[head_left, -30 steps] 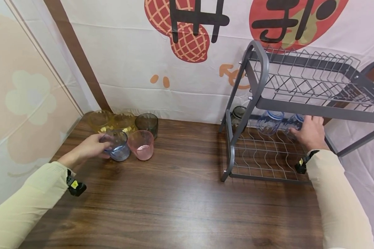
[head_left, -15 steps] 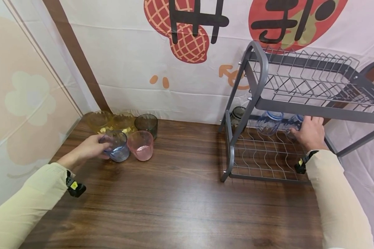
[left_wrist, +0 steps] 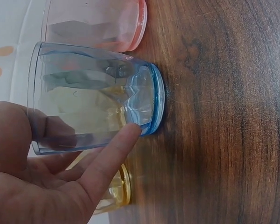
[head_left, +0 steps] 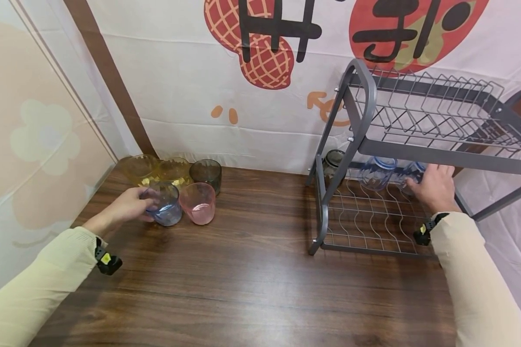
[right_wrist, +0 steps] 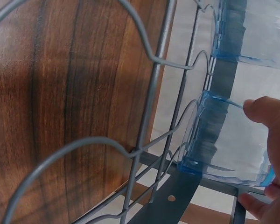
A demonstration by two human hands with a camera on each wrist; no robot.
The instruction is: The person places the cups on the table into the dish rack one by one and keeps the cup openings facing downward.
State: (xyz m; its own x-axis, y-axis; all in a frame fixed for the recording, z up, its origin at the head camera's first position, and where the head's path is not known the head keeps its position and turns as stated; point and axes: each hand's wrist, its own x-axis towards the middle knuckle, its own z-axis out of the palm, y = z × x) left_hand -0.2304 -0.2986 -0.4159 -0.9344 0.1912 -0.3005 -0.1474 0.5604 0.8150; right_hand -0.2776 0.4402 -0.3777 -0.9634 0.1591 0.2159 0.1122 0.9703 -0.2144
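At the left of the table, my left hand (head_left: 128,205) grips a clear blue glass (head_left: 168,207) by its side, near the rim. The left wrist view shows one finger (left_wrist: 109,161) along the outside of this glass, its base on or just above the wood. A pink glass (head_left: 198,207) stands right beside it. Under the rack's upper tier, my right hand (head_left: 436,188) holds another blue glass (right_wrist: 224,140) on the lower wire shelf, thumb on one side and fingertips on the other. The palm hides part of that glass in the head view.
Two yellow glasses (head_left: 173,169) and a dark grey glass (head_left: 208,174) stand behind the left hand. The grey two-tier dish rack (head_left: 323,226) also holds a second blue glass (head_left: 377,174) and a dark glass (head_left: 332,166). A printed cloth wall (head_left: 178,91) closes off the back.
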